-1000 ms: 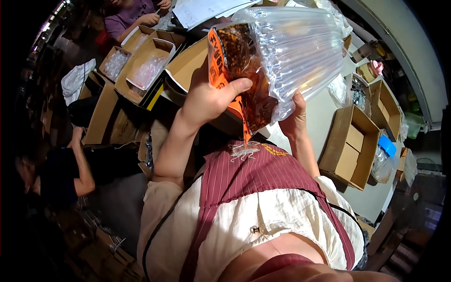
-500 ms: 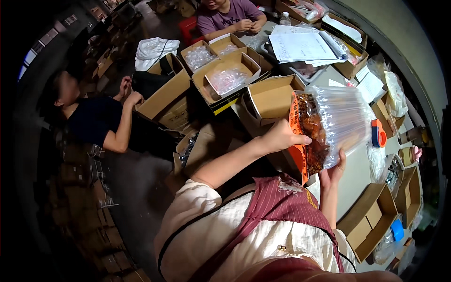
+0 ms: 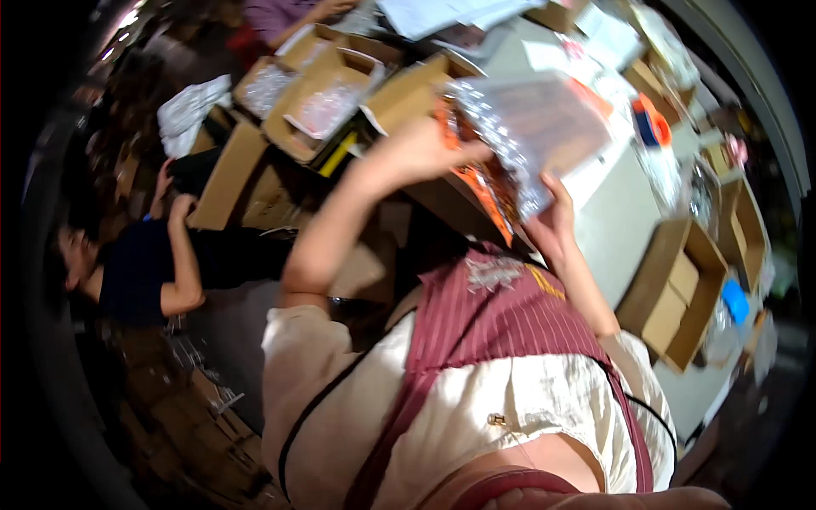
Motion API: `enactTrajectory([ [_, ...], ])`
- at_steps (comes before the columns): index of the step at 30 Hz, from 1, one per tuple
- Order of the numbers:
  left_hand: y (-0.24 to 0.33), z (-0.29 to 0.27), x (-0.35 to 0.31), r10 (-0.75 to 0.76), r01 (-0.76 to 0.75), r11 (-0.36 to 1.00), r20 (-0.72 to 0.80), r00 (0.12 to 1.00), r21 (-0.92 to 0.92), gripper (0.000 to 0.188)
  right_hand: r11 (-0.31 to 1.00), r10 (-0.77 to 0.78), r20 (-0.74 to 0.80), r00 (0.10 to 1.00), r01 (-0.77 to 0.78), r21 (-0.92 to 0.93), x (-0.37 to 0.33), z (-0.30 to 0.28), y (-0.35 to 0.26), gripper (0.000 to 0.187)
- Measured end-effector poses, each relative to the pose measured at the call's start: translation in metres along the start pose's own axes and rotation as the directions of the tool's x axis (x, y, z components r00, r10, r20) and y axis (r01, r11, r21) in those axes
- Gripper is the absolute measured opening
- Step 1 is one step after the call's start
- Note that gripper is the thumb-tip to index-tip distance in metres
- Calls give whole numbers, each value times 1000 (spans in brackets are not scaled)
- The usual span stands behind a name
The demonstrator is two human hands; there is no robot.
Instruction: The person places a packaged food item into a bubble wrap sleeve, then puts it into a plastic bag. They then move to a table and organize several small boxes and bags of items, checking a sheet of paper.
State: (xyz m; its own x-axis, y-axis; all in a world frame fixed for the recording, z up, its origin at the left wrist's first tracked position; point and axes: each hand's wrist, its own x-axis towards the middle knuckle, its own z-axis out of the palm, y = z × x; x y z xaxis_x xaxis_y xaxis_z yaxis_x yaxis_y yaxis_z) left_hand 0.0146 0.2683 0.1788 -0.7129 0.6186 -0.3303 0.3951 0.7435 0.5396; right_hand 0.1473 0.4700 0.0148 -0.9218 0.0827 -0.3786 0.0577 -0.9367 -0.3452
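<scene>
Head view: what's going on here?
A person holds an orange-edged bag partly inside a clear, ribbed sleeve above a table. The left hand, blurred, is on the bag's exposed end; the right hand holds the sleeve near its mouth. Open boxes stand around, and a co-worker in dark clothes is off to the left.

Cream short-sleeved shirt (image 3: 469, 389); maroon pinstriped apron (image 3: 510, 319), pale chest motif (image 3: 495, 274); black cord (image 3: 287, 444).

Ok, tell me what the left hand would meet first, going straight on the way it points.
Pointing toward the picture's right, the left hand would probably meet the clear air-cushion sleeve, just past the orange packet it appears to grip; blur leaves depth unclear.
</scene>
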Motion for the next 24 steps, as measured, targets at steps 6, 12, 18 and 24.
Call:
enactTrajectory([
  [6,-86,-28,31,5,-95,820,-159,987,-565,90,988,-54,-52,997,61,142,-13,-15,1,25],
  [12,-83,70,86,-85,79,779,19,996,-622,59,996,-18,-61,998,23,88,-32,-22,0,39],
  [18,-54,114,71,196,361,95,373,907,-928,40,981,-107,-152,983,80,-174,-59,-22,-28,40],
  [24,-23,69,33,197,366,30,364,910,-930,29,830,-295,-93,951,206,-518,-64,13,-64,35],
])
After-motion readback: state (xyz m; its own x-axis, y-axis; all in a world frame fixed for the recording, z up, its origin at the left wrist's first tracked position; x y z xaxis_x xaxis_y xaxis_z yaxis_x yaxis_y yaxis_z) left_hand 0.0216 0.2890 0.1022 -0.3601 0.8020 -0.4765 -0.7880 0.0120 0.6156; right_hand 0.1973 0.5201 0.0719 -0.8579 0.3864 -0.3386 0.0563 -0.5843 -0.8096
